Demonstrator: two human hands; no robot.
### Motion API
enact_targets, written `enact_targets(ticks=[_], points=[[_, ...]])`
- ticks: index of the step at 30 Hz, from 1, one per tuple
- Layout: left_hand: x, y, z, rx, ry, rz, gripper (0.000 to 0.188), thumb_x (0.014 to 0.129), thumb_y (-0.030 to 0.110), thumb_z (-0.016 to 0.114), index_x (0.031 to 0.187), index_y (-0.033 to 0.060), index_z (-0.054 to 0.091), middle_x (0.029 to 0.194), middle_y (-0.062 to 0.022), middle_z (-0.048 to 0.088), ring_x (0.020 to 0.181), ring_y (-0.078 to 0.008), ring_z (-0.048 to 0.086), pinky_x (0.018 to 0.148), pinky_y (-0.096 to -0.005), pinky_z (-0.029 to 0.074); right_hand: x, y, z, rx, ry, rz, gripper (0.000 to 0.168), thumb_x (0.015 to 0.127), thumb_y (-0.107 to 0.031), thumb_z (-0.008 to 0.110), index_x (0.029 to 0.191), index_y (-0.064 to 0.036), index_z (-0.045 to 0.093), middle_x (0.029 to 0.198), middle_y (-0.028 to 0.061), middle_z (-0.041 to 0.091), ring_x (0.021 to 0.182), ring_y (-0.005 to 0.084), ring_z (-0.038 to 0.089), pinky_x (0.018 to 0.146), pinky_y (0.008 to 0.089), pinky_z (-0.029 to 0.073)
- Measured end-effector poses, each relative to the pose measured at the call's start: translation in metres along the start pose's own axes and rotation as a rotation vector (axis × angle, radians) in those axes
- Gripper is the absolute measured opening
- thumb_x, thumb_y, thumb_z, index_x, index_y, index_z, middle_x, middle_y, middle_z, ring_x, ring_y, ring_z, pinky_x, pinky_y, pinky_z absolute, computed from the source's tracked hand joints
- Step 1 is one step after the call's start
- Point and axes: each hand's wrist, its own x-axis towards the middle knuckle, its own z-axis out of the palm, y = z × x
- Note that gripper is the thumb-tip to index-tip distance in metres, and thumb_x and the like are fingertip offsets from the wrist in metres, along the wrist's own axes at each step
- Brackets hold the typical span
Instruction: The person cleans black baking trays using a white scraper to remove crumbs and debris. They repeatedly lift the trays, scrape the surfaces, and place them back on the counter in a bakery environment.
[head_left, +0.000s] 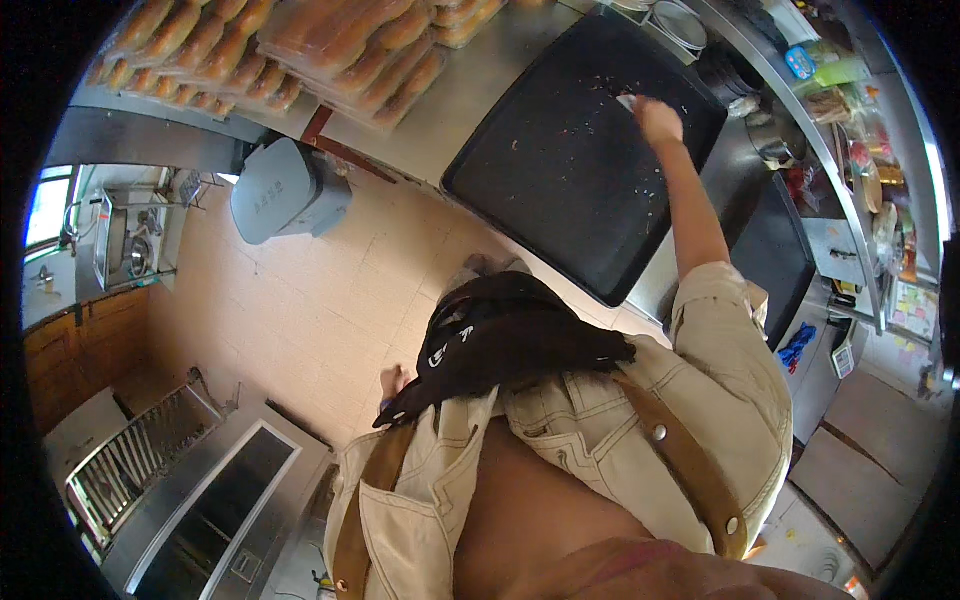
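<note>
My right hand (660, 121) reaches out over a large black baking tray (540, 187) on the counter. Between its fingers is a small white flat piece (627, 102), perhaps a scraper; most of it is hidden by the hand. Its edge is at the tray's surface, beside a patch of dark crumbs (600, 88). Pale bits are scattered over other parts of the tray. My left hand (394, 379) hangs low at my side, above the floor and partly covered by my dark apron (517, 337). Its fingers are too small and blurred to read.
Stacked packs of bread rolls (352, 52) stand on the steel counter (480, 90) left of the tray. A grey-blue lidded bin (274, 191) is on the tiled floor below. Right of the tray, a second black tray (772, 255) lies beneath a crowded shelf (832, 172).
</note>
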Motion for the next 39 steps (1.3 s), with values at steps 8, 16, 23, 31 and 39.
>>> enact_targets(ticks=[8,16,23,31,39], points=[[-0.072,-0.016,0.057,-0.198,-0.197,-0.328,0.026,0.084,0.023,0.053,0.064,0.0077,0.048,0.052,-0.0048,0.045,0.045,-0.0171,0.046,0.042,-0.0297,0.036,-0.151,-0.161,-0.048,0.094,-0.079,-0.442,0.009,0.079,-0.019,0.056,0.076,-0.011,0.058,0.073,0.0093,0.058,0.071,0.0283,0.06,0.06,0.0415,0.049],[-0.002,-0.027,0.054,-1.483,-0.154,-0.675,0.013,0.084,0.016,0.052,0.073,0.009,0.047,0.062,-0.0048,0.046,0.051,-0.0165,0.044,0.043,-0.0287,0.035,-0.062,-0.14,0.005,0.029,0.023,-0.211,0.014,0.086,-0.02,0.051,0.08,-0.01,0.058,0.075,0.0128,0.06,0.07,0.0327,0.061,0.06,0.0448,0.051],[0.038,-0.034,0.013,-1.222,0.008,-0.751,0.006,0.087,0.012,0.05,0.091,0.0111,0.046,0.07,-0.0056,0.053,0.055,-0.0151,0.05,0.045,-0.027,0.04,0.035,-0.086,-0.006,-0.032,0.018,0.089,0.034,0.092,-0.036,0.044,0.09,-0.008,0.064,0.083,0.0184,0.066,0.077,0.0357,0.064,0.067,0.0472,0.051],[0.059,-0.049,0.011,-1.129,0.029,-0.883,0.016,0.086,0.018,0.053,0.097,0.0071,0.049,0.074,-0.0093,0.06,0.059,-0.0181,0.058,0.049,-0.0299,0.047,-0.164,-0.27,-0.026,0.138,0.011,-0.471,0.003,0.075,-0.014,0.058,0.075,-0.011,0.059,0.071,0.0068,0.06,0.067,0.0223,0.062,0.054,0.0361,0.049],[0.085,-0.028,-0.005,-1.138,-0.018,-0.794,0.008,0.089,0.015,0.052,0.093,0.0086,0.05,0.072,-0.009,0.06,0.055,-0.0167,0.057,0.045,-0.0266,0.042,0.023,-0.186,0.01,-0.186,0.047,-0.048,0.014,0.087,-0.018,0.049,0.081,-0.011,0.059,0.075,0.012,0.064,0.067,0.0315,0.065,0.055,0.0443,0.052]])
